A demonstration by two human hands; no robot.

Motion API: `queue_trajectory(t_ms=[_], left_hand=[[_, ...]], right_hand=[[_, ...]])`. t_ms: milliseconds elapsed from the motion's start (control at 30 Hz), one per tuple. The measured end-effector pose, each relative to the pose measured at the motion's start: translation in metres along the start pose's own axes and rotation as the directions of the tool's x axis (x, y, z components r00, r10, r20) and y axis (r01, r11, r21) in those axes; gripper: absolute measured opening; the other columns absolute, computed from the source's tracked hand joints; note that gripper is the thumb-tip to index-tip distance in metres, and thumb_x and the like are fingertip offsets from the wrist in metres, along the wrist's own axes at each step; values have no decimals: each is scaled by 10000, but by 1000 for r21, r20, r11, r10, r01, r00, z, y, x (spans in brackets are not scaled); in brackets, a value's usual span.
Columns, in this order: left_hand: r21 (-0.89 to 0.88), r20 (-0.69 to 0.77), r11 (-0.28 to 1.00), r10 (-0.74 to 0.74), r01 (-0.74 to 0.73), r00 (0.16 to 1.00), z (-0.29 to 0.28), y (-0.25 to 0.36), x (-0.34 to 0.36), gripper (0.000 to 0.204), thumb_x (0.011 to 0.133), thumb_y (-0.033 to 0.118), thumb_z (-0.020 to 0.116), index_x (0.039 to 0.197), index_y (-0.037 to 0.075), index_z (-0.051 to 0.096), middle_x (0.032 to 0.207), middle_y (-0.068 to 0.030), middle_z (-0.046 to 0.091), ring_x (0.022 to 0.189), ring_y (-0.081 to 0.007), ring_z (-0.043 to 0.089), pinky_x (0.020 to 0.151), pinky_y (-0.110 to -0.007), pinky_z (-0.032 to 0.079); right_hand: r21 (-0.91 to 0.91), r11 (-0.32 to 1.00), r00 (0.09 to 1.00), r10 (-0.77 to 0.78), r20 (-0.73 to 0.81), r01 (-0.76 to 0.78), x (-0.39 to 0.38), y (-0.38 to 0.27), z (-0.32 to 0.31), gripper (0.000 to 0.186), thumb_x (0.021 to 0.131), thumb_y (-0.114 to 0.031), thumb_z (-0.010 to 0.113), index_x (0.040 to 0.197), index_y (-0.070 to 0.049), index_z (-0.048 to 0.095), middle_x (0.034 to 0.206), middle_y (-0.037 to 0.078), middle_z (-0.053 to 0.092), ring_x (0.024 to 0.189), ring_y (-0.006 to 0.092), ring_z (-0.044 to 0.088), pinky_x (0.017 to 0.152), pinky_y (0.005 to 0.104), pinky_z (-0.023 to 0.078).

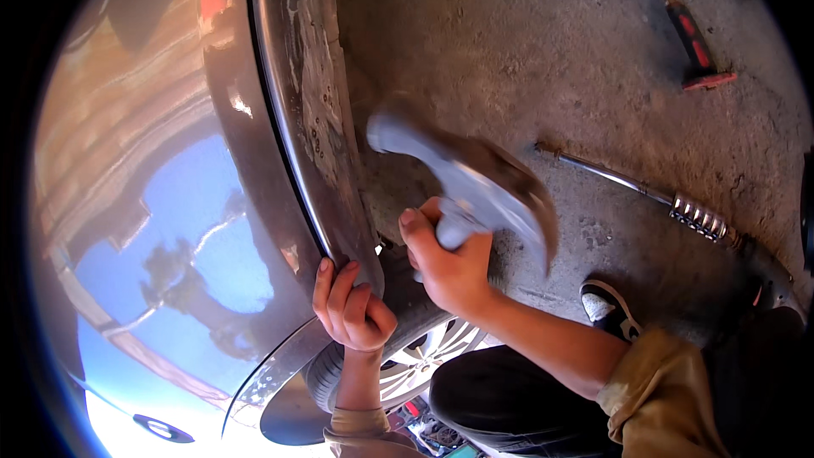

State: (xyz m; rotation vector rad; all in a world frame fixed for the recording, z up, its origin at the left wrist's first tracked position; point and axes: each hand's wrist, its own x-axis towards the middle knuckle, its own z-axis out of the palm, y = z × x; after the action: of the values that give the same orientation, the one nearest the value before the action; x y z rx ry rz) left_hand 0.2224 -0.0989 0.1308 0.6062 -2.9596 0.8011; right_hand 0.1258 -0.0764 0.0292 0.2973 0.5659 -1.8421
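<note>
My right hand (449,263) is closed round the grip of a hammer (483,182), whose grey metal head is smeared by motion. The hammer is raised off the floor, its rounded end toward the car's sill (318,119). Close by, my left hand (352,309) has its fingers curled, with the fingertips against the lower edge of the car body near the wheel arch. Its thumb and palm are hidden, so anything held there does not show. The shiny dark car side (229,229) fills the left, and its sill looks scuffed and bare in patches.
On the concrete floor (475,42) lie a red-and-black tool (695,42) and a metal rod with a coiled sleeve (653,195). A spoked wheel (424,356) sits below my hands. My knee (500,399) and a black-and-white shoe (606,305) are at the lower right.
</note>
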Motion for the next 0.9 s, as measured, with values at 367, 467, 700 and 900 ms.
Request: queue_trajectory(t_ms=[367,467,700,900], left_hand=[[-30,4,999,-15,16,1000,0,8,-1,204,743,-90,404,884,10,513,1009,-150,618,1102,-404,532,924,-458,433],[-10,4,1000,-20,20,1000,2,1,-4,201,746,-88,401,884,9,511,1004,-155,617,1095,-403,536,928,-455,435],[4,-30,1000,-12,12,999,4,2,1,154,745,-71,439,838,23,520,966,-141,639,1065,-386,565,890,-421,482],[0,-31,1000,-12,12,999,4,3,2,142,750,-67,442,837,19,515,959,-143,640,1062,-389,566,888,-424,484]], right_hand=[[-198,979,999,46,5,-44,-3,13,-10,184,811,-49,632,668,-28,520,546,-51,414,540,33,368,474,258,311],[-240,971,999,20,30,-13,6,2,-17,257,872,-138,603,650,-42,516,534,-41,433,521,33,390,456,242,294],[-322,944,998,-62,24,67,5,9,-18,200,888,-169,605,742,-43,552,593,20,530,478,51,415,435,230,288],[-183,980,997,-81,0,80,2,19,-12,197,882,-127,579,721,-30,521,571,6,500,449,54,412,410,246,290]])
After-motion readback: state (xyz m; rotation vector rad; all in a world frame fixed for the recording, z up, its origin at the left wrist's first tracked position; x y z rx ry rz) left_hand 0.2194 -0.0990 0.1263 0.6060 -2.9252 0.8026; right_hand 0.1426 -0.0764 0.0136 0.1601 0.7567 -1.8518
